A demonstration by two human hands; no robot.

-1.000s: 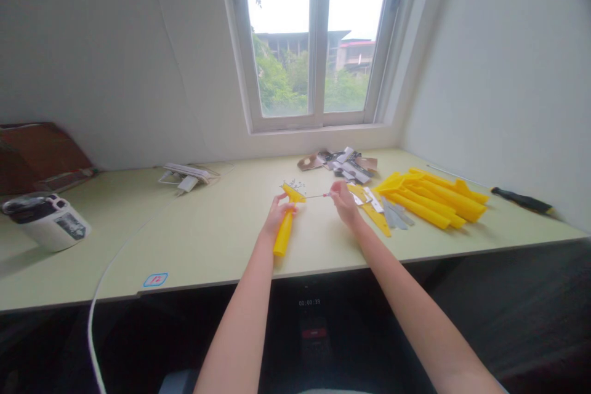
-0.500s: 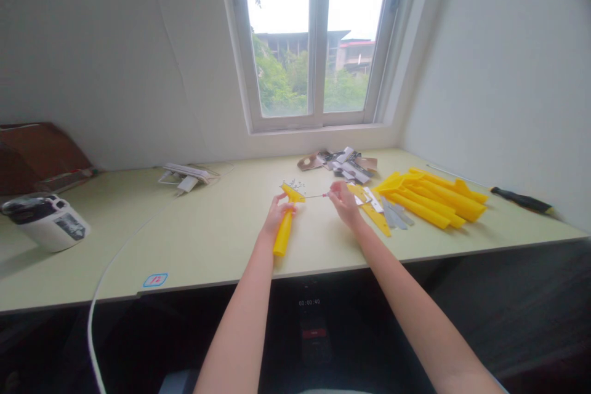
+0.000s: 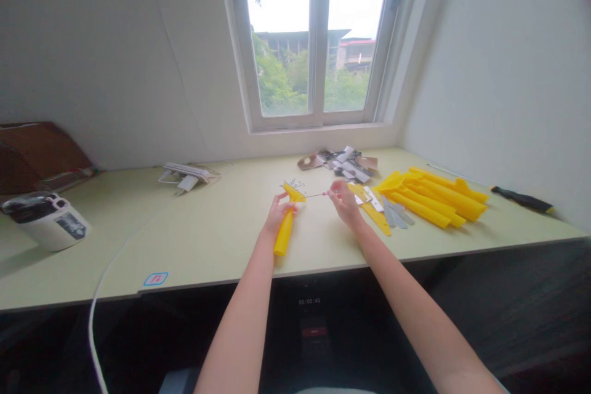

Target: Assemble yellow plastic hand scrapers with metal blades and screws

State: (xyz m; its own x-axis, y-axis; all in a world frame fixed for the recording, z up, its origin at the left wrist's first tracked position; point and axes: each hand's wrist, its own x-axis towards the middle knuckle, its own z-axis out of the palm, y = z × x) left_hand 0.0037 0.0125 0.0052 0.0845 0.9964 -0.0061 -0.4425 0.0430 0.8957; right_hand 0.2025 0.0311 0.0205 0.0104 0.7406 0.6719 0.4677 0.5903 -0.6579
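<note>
My left hand [image 3: 277, 214] is wrapped round a yellow handle [image 3: 284, 235] with a wide, slanted head, near the table's front middle. In my right hand [image 3: 341, 198] is a thin screwdriver [image 3: 318, 194], gripped near its reddish end. Its shaft points left, and its tip is at the right end of the handle's head; whether it touches a screw is too small to tell. Small screws [image 3: 297, 184] lie scattered just behind the head. Right of my right hand are flat yellow pieces [image 3: 377, 219] and grey metal blades [image 3: 395, 215].
Several yellow handles [image 3: 434, 197] are piled on the right of the table [image 3: 207, 246], beside a black-handled tool [image 3: 521, 199]. Blades and wrappings [image 3: 351, 166] lie at the back. On the left are a power strip [image 3: 187, 171], a white cable [image 3: 104, 277] and a mug [image 3: 55, 225].
Hardly anything differs. The screwdriver and the fingers of my right hand have shifted very slightly; both hands keep their holds.
</note>
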